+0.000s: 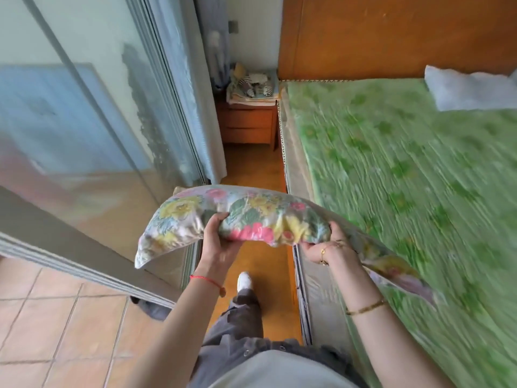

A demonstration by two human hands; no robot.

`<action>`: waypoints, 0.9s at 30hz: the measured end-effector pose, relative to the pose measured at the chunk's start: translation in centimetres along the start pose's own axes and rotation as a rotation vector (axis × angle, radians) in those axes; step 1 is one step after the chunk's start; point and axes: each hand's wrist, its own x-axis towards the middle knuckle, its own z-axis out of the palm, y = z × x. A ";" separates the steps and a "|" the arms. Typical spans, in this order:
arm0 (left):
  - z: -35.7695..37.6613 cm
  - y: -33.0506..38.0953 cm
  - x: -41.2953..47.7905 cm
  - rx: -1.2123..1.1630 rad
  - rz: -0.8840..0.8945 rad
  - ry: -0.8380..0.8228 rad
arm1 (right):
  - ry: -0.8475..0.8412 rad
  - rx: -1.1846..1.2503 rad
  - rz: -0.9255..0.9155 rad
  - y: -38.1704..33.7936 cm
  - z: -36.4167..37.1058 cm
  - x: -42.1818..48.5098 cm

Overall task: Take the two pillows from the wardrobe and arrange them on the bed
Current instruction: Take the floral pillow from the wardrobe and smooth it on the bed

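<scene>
A floral pillow (251, 211) with pink, yellow and green flowers hangs in front of me, bent in an arc over the gap between wardrobe and bed. My left hand (218, 239) grips its lower edge left of the middle. My right hand (328, 242) grips the same edge further right, above the bed's side. The bed (405, 169) with a green patterned cover fills the right. A light blue-white pillow (470, 88) lies at its far right by the wooden headboard. The wardrobe (84, 107) with glossy sliding doors stands on my left.
A wooden nightstand (247, 124) with folded cloths and small items stands at the end of the narrow orange floor strip (251, 166). A pale curtain (207, 107) hangs beside the wardrobe. Tiled floor (56, 317) lies at lower left. My foot (244, 280) is on the strip.
</scene>
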 end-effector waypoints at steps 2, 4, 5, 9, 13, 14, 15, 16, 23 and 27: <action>1.6 1.7 3.5 0.033 -0.017 -0.022 | -0.015 0.004 -0.001 -0.8 3.3 1.2; 3.5 3.5 7.4 0.059 -0.045 -0.040 | -0.027 0.014 -0.018 -1.6 7.0 2.3; 4.4 4.3 9.2 0.066 -0.057 -0.051 | -0.041 0.022 -0.029 -2.1 8.6 2.9; 7.9 7.2 16.0 0.087 -0.093 -0.089 | -0.050 0.089 -0.036 -4.2 14.6 4.6; 11.4 8.6 21.6 0.120 -0.136 -0.128 | -0.049 0.161 -0.026 -6.5 19.3 6.2; 12.1 8.8 22.9 0.130 -0.143 -0.132 | -0.042 0.171 -0.022 -7.3 20.4 6.7; 13.0 9.0 24.3 0.141 -0.149 -0.125 | -0.035 0.180 -0.021 -8.1 21.5 7.3; 13.8 9.2 25.6 0.147 -0.153 -0.117 | -0.037 0.182 -0.014 -8.9 22.5 8.0; 19.7 9.4 36.8 0.204 -0.200 -0.104 | -0.016 0.202 -0.012 -15.2 30.8 13.0; 24.5 9.4 44.0 0.219 -0.218 -0.120 | -0.004 0.256 -0.012 -19.9 36.7 15.7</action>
